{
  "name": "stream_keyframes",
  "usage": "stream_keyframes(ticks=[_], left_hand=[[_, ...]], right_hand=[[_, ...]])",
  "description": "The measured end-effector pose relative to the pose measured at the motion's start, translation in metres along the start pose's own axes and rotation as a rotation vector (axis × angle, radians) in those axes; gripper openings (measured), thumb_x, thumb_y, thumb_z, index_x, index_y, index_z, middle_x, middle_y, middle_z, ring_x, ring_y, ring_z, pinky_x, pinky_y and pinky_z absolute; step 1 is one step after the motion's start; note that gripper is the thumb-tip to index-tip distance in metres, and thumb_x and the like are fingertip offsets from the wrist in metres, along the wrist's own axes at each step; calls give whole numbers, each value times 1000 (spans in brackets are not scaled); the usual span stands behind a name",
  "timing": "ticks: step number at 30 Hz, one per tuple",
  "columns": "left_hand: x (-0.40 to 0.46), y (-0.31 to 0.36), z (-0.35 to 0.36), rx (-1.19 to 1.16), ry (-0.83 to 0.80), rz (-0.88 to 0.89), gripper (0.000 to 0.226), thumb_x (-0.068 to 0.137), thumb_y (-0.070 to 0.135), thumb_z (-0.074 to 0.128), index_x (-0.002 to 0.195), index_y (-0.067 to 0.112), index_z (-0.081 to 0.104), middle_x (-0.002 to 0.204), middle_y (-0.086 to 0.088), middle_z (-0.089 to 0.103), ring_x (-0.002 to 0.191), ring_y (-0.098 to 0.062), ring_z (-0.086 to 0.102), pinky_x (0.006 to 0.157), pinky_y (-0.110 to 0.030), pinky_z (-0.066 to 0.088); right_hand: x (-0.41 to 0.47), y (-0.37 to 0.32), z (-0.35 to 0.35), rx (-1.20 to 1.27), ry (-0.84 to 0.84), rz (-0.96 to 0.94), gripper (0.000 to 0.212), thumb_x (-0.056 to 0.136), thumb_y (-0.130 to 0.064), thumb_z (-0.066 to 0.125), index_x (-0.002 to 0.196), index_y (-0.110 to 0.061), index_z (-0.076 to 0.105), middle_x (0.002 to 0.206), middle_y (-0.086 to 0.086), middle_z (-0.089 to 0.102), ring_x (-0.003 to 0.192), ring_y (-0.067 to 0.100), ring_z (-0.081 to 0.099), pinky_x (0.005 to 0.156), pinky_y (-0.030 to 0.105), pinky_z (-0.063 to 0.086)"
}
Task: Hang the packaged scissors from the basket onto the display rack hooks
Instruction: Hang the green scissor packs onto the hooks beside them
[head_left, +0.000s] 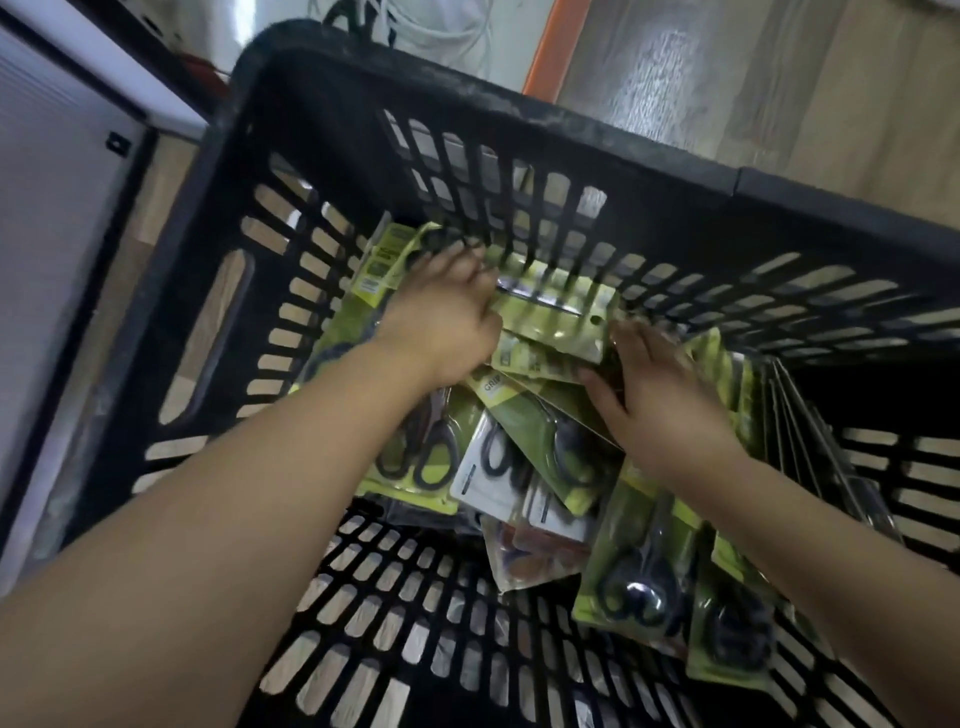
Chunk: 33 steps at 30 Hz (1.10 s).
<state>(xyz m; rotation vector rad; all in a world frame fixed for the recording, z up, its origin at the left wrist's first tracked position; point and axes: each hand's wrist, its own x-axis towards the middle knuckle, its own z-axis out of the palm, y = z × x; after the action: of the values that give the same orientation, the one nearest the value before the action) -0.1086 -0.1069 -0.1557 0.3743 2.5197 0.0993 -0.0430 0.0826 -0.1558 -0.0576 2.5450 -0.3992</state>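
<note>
because the frame is motion-blurred, the print on the packages is unreadable, and the fingertips of the left hand (441, 312) are hidden behind the topmost package (556, 319). the basket (498, 111) is black slotted plastic; its near wall is cut off by the lower frame edge. it stands on a light wood-look floor (831, 93), with a white panel (57, 218) past its left wall and an orange strip (550, 47) and white cables (441, 26) beyond its far rim. the packaged scissors (519, 441), yellow-green cards with dark handles, lie piled along the far wall and the right wall. the left hand rests on the topmost package at the far wall; whether it pinches the card cannot be told. the right hand (660, 400) lies spread, fingers extended, touching the same package's right edge and the pile beneath
</note>
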Motion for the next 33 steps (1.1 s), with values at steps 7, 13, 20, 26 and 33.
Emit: stream_keyframes(ticks=[7,13,20,26,33], left_hand=[[-34,-9,26,28,197,44,66,91,44,18,118,2,61,127,-19,57,119,-37,50,97,-46,40],[-14,-16,-13,206,-46,145,76,83,67,32,131,10,45,154,-13,20,144,-28,12,113,-43,18],[-4,-25,-15,30,-145,72,87,68,70,59,129,14,33,139,-8,39,129,-28,35,105,-38,29],[-18,-27,-14,-33,70,-10,88,67,62,69,135,13,40,132,-11,44,124,-28,39,102,-39,33],[-51,-32,-15,-365,375,-305,44,77,43,72,99,15,46,99,1,48,102,-24,45,77,-32,36]], right_hand=[[-12,-1,1,-38,-35,-20,56,97,-40,39,145,-13,26,145,9,39,131,28,36,108,39,24],[3,0,-11,-94,-86,-57,50,93,-36,50,136,-14,37,132,8,44,120,29,42,98,37,35],[31,10,-19,-159,-304,-116,83,88,-57,46,150,-20,4,156,2,13,139,30,24,112,42,27],[40,1,-30,-187,-405,-150,95,84,-60,51,150,-21,-6,159,-1,-1,143,26,17,112,39,22],[49,-11,-42,-152,-414,-125,105,68,-56,73,148,-21,15,145,7,26,132,29,34,101,40,40]])
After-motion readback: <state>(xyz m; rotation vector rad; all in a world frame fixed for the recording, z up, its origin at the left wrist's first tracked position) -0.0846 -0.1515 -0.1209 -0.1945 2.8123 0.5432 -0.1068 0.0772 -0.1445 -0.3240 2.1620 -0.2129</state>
